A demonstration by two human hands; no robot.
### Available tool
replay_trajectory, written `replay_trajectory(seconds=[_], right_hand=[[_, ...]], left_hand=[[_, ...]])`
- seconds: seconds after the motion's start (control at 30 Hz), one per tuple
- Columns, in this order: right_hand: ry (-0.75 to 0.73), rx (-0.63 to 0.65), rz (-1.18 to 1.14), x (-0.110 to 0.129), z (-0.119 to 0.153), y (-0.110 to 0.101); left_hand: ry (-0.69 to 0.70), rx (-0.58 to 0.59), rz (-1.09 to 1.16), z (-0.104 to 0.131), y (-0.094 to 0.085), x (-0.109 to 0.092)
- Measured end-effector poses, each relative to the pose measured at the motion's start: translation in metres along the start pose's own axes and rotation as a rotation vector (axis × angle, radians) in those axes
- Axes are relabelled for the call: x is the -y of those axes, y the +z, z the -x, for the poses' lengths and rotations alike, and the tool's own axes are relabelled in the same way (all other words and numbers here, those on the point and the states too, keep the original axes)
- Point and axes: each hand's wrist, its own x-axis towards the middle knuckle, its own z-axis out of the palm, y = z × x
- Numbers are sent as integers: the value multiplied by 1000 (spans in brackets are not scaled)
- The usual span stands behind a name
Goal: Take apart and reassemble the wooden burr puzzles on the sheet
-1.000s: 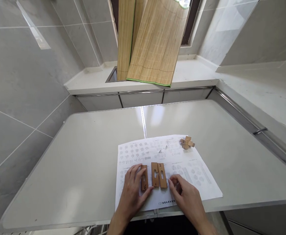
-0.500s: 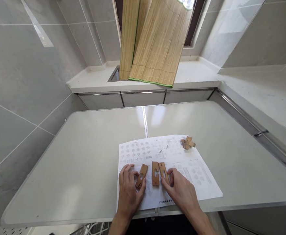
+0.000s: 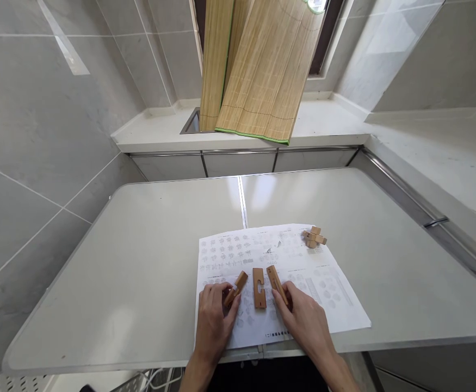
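My left hand (image 3: 214,321) pinches a notched wooden puzzle piece (image 3: 241,281), which is tilted up over the paper. Between my hands, a flat wooden puzzle piece marked 1 (image 3: 259,296) lies on the printed sheet (image 3: 238,337), its cut-out facing right. A slotted wooden puzzle piece marked 2 (image 3: 276,280) leans in the grip of my right hand (image 3: 307,318), thumb on one side and fingers on the other. Beyond the hands, an assembled wooden cross puzzle (image 3: 314,237) sits at the sheet's far right corner.
The sheet lies on a pale folding table (image 3: 140,272) with a seam down its middle. A white counter (image 3: 156,136) with a sink runs along the back, and a bamboo mat (image 3: 262,81) hangs over it. Tiled walls stand at both sides.
Both held pieces have been tipped up from lying nearly flat. The right one has shifted away from the middle piece, widening the gap. The middle piece stays put.
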Motion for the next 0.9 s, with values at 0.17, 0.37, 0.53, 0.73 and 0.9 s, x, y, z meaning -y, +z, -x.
replay_trajectory(seconds=[0.17, 0.37, 0.53, 0.73, 0.9], right_hand=[[-9, 3, -209, 4, 4, -3], [14, 75, -482, 8, 7, 4], [-30, 77, -525, 5, 8, 10], [-108, 104, -501, 4, 9, 10], [-155, 34, -437, 6, 12, 10]], left_hand=[[-37, 15, 88, -1, -1, 0], [-242, 207, 426, 0, -6, -16], [-319, 298, 608, 1, 0, -32], [-343, 303, 642, 2, 10, -28], [-349, 260, 650, 4, 10, -30]])
